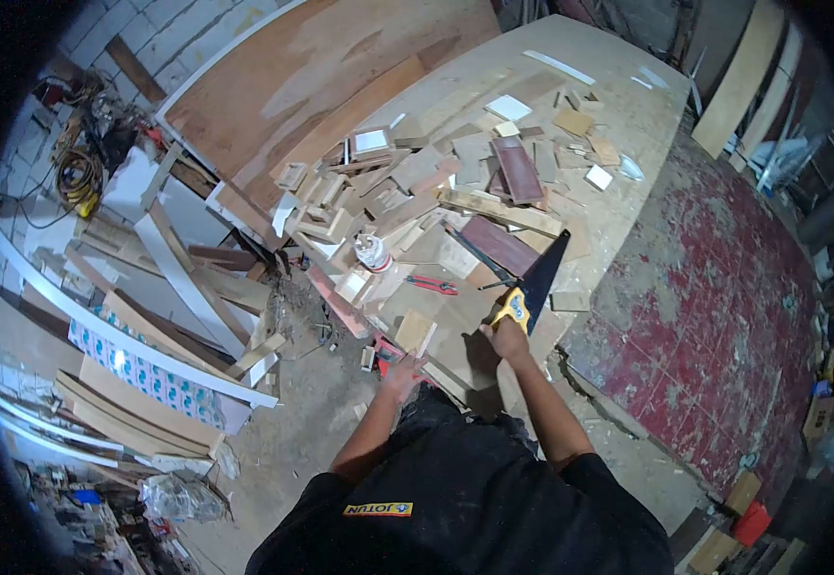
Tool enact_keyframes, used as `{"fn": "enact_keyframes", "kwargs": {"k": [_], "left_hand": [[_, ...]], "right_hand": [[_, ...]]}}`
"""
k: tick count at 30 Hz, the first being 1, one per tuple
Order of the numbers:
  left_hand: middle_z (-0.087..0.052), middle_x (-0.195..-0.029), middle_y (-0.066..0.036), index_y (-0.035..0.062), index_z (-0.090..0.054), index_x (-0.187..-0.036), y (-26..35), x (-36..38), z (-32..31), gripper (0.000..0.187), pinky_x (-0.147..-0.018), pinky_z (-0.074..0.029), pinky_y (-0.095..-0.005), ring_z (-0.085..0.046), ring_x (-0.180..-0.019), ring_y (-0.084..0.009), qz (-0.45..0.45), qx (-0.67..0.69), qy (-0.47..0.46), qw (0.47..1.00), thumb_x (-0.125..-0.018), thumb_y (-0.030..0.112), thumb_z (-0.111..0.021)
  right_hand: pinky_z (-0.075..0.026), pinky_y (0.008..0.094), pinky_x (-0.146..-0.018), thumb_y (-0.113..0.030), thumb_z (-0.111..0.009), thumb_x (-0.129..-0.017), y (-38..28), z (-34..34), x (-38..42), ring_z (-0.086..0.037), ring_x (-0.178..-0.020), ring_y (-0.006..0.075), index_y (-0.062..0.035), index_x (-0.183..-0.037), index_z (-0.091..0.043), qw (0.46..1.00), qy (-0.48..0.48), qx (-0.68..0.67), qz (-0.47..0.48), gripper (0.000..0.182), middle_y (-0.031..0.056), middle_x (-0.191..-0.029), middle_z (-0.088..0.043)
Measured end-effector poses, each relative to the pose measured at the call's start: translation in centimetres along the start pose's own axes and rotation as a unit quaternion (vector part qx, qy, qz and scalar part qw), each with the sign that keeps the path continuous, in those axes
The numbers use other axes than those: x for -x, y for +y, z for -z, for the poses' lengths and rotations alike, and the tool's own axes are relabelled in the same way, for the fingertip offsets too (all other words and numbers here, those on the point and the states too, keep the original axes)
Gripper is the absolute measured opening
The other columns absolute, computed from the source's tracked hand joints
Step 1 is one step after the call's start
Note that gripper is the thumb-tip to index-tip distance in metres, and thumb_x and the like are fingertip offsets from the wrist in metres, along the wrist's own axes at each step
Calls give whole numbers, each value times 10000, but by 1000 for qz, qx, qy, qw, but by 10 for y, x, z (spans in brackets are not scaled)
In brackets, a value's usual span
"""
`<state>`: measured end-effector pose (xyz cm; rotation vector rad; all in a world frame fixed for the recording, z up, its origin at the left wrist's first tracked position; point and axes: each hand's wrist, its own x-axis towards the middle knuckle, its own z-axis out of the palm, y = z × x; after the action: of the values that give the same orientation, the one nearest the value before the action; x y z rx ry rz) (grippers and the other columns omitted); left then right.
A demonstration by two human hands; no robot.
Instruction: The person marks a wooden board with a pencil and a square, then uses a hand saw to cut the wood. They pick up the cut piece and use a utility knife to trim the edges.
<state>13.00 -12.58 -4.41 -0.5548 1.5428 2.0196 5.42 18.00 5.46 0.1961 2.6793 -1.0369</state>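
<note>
My right hand (507, 339) is wrapped round the yellow handle (514, 309) of a handsaw. The saw's dark blade (545, 272) points away from me and to the right, over the worktable's right side. At the table's near edge is my left hand (403, 376), its fingers stretched out close to a small pale wooden block (416, 332) and a red object (387, 351). A red utility knife (432, 286) lies on the tabletop between the hands, further in. Beyond it stands a white container (372, 253) with a reddish base.
Wood offcuts cover the middle of the worktable (618, 220), among them a maroon board (516, 171) and a long wooden strip (513, 215). Large plywood sheets (311, 86) lean behind. Curved boards (148, 335) stand at left; a worn red floor (704, 316) lies right.
</note>
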Motion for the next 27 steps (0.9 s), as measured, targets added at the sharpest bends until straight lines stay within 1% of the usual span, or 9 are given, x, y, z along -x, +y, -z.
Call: {"fn": "enact_keyframes", "kwargs": {"k": [3,5,7,8,9,10,14,24,27], "left_hand": [[-529,-1394,-88,78,-475,-1340,41,16,-27,401,-1029,-397,-504,-465,-1331,-256,-23,105,19,994,-1021,321,-490],[-539,-1378,-87,80,-493,-1319,61,12,-29,389,-1030,-398,-504,-466,-1328,-252,-18,157,-30,987,-1018,328,-489],[-547,-1362,-88,79,-500,-1306,79,6,-28,386,-1041,-393,-510,-458,-1329,-257,-20,209,-82,974,-1020,337,-480],[-544,-1362,-90,76,-490,-1314,89,1,-30,393,-1052,-387,-516,-449,-1334,-266,-17,212,-87,973,-1023,339,-472],[-532,-1369,-91,78,-473,-1327,86,-19,-22,403,-1068,-378,-522,-435,-1342,-280,-49,177,-159,970,-1025,345,-464],[-529,-1361,-85,82,-457,-1340,114,-7,-34,403,-1071,-379,-522,-437,-1338,-280,-5,246,-160,956,-1026,335,-463],[-565,-1301,-66,88,-499,-1295,150,-36,-31,380,-1059,-397,-503,-484,-1296,-261,22,223,-231,947,-1011,340,-503],[-609,-1204,-71,115,-553,-1195,195,-81,-25,296,-977,-458,-474,-586,-1182,-242,63,105,-256,959,-991,329,-571],[-610,-1217,-64,115,-554,-1209,204,-86,-20,288,-970,-461,-447,-588,-1179,-220,67,70,-253,963,-992,303,-574]], "right_hand": [[-536,478,-719,-318,-677,-864,-31,51,-9,-683,-813,404,-15,-877,-710,994,90,-3,61,305,237,-833,-692],[-522,396,-659,-202,-669,-876,-75,122,3,-677,-677,276,-24,-984,-710,973,159,-122,114,212,183,-795,-705],[-523,278,-697,-97,-662,-888,-155,219,75,-660,-790,168,13,-996,-691,868,214,-395,213,157,70,-897,-699],[-527,252,-748,-39,-629,-893,-191,264,129,-654,-839,171,37,-1003,-659,878,322,-253,249,137,100,-936,-681],[-535,250,-743,-58,-538,-934,-168,259,149,-653,-852,213,56,-1009,-630,740,490,-276,369,164,122,-962,-663],[-535,250,-743,-58,-538,-934,-178,259,165,-653,-852,213,56,-1009,-630,740,498,-275,359,164,122,-962,-663],[-541,312,-635,-156,-686,-911,-267,325,247,-676,-783,114,-122,-1049,-739,540,135,-381,738,151,16,-995,-726],[-582,367,-703,-101,-595,-925,-315,297,238,-703,-760,191,-82,-976,-732,638,-169,-445,605,148,80,-901,-717],[-584,350,-776,-151,-570,-967,-326,277,234,-701,-781,195,-87,-1013,-731,644,-82,-419,634,179,72,-906,-714]]}}
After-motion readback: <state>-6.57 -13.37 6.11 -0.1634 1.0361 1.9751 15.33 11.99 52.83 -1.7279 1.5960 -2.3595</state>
